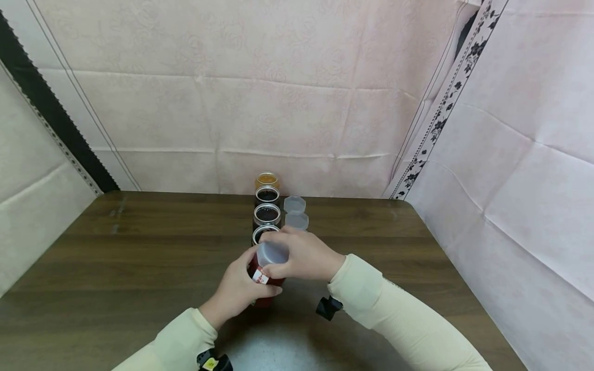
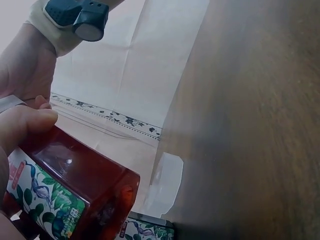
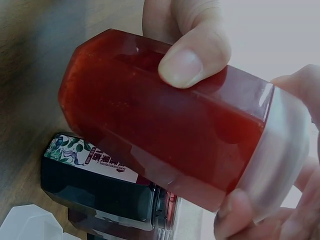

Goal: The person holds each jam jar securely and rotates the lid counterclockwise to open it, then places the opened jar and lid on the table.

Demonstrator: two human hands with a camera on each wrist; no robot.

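Observation:
My left hand (image 1: 236, 288) grips a faceted jar of deep red contents (image 3: 150, 115) around its side, with the thumb lying across it. A translucent whitish lid (image 1: 273, 253) covers the jar's top. My right hand (image 1: 306, 255) holds that lid at its edges, thumb on the near side and fingers on the far side. The jar is tilted and held above the table. In the left wrist view its floral label (image 2: 47, 200) shows. Just beyond the hands stands a dark jar (image 3: 100, 185) with a similar label, partly hidden in the head view.
Several jars stand in a line toward the back, including a dark one (image 1: 267, 214) and an amber one (image 1: 266, 179) at the far end. Loose translucent lids (image 1: 295, 204) lie to their right on the brown wooden table (image 1: 162, 257). Pale cloth (image 1: 278, 113) hangs behind the table.

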